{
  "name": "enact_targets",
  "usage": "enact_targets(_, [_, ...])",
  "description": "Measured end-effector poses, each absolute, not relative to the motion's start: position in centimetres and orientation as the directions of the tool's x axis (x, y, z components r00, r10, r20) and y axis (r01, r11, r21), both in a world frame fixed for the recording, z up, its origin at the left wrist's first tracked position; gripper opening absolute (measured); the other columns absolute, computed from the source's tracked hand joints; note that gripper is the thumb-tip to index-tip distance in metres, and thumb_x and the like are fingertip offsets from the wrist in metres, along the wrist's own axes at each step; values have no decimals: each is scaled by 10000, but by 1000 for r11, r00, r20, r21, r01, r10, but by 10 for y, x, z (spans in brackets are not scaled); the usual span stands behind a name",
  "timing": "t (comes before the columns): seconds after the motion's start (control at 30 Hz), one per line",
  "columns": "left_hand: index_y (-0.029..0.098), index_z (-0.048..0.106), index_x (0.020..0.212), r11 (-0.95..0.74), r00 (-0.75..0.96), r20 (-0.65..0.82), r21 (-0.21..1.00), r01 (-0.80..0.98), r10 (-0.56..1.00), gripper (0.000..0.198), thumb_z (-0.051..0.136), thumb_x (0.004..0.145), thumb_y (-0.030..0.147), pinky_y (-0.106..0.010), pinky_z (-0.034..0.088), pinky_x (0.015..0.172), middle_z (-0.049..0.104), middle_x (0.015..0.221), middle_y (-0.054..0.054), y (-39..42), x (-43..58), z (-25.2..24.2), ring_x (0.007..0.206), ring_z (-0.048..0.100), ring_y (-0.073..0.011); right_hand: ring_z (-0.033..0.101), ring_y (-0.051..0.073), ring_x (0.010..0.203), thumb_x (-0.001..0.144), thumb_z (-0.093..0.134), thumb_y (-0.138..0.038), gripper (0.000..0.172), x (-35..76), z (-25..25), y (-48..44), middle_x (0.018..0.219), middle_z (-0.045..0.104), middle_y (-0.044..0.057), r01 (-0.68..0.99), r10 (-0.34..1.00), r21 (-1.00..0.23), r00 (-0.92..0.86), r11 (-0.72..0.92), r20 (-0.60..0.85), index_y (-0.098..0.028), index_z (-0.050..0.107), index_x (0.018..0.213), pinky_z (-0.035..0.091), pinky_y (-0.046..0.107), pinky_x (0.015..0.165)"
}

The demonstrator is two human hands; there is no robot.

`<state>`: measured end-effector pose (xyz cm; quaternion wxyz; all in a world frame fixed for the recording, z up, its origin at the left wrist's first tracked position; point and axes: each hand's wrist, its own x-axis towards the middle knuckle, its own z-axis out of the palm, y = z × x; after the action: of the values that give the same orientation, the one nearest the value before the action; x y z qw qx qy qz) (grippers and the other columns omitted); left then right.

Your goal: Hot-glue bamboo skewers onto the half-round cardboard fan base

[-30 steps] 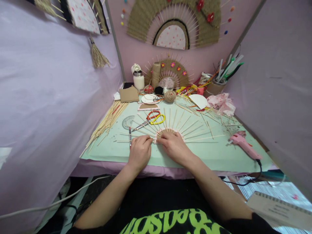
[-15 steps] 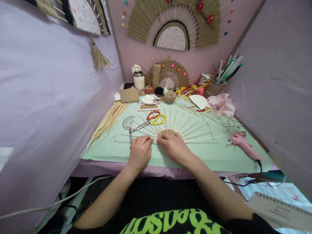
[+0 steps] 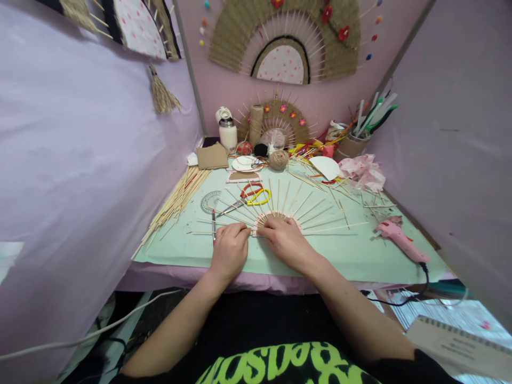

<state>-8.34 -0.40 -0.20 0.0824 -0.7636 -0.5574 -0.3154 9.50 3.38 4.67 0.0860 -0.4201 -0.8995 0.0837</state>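
Observation:
A half-round cardboard piece with a pink-and-white edge lies on the green table top, and thin wooden sticks fan out from it. My left hand is closed at the left end of the fan, thumb and forefinger pinched on the lowest left stick. Across the lower left of the cardboard, my right hand presses down with bent fingers; its fingertips cover part of the piece. Scissors with red and yellow handles lie behind the left sticks, beside a clear protractor and a pen.
Loose sticks are heaped at the left. A pink glue gun lies at the right, its cord hanging over the edge. Along the back stand a white bottle, a twine ball and a holder of tools. A finished fan hangs behind.
Both hands stay in the same place on the fan. The view has shifted very slightly; nothing else visibly differs.

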Motion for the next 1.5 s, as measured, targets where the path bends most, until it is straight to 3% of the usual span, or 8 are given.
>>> enact_targets(1.5, [172,699,975,-381,174,623,216,899,763,226,545,880,36,-361,405,818,726,984,-54,-3,-83,-3,935,643,-208,522,168,982,985,490,-154,260,92,45,34,1036,655,43,746,771,-204,-628,634,100,-267,705,1077,235,328,781])
